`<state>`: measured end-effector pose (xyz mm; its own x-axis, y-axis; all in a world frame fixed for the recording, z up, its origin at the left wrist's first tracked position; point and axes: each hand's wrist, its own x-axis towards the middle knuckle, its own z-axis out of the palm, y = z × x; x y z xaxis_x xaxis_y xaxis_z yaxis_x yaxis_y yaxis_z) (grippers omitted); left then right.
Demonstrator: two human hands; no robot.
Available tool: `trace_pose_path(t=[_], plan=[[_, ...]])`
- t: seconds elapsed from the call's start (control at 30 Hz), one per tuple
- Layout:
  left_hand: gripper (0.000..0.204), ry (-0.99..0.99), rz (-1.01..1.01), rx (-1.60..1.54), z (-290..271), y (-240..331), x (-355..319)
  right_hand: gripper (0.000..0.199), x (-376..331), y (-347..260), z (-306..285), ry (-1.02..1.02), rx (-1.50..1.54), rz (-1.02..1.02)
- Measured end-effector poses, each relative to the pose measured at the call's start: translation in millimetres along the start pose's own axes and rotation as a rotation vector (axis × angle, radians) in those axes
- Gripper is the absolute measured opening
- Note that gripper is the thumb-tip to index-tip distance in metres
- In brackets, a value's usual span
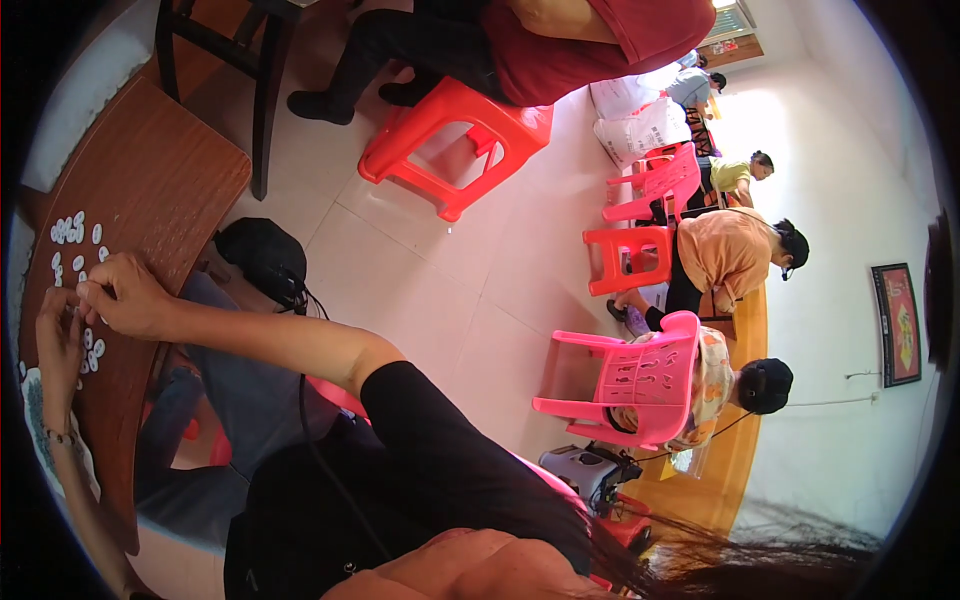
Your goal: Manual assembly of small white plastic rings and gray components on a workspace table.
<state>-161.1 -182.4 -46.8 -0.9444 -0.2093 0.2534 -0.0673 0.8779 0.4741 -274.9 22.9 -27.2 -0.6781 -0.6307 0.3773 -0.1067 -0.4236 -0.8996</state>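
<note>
My left hand [58,335], with a bracelet at its wrist, meets my right hand [130,295] over the brown wooden table [140,180]. The fingers of both hands are pinched together at the same spot. Whatever small thing lies between the fingertips is too small and partly hidden to make out. Around the hands lie several small white oval pieces [70,230] with dark marks, some beyond the fingers and others [93,350] under and beside my right wrist. A white and green cloth [45,425] lies by my left forearm at the table's edge.
A black bag-like thing [262,258] sits against the table's right side. A person on a red stool [460,150] is at the top. To the right, several people sit along a yellow table [745,330], on pink chairs [645,390] and stools. White sacks [645,130] stand farther back.
</note>
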Motion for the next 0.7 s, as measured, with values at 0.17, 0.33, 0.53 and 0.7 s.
trace_pose_path(t=[0.17,0.33,0.53,0.7], plan=[[0.011,-0.115,-0.026,-0.071,-10,23,8,0.032,0,4,-1,-0.004,0.004,-0.016],[0.012,0.019,0.032,-0.177,2,9,-7,0.031,1,2,3,0.008,0.056,-0.006],[0.024,-0.19,-0.005,-0.292,-25,17,-13,0.031,0,-2,-3,-0.016,0.014,0.044],[0.033,-0.174,0.013,-0.306,-22,15,-44,0.032,1,-1,-2,-0.012,-0.014,0.029]])
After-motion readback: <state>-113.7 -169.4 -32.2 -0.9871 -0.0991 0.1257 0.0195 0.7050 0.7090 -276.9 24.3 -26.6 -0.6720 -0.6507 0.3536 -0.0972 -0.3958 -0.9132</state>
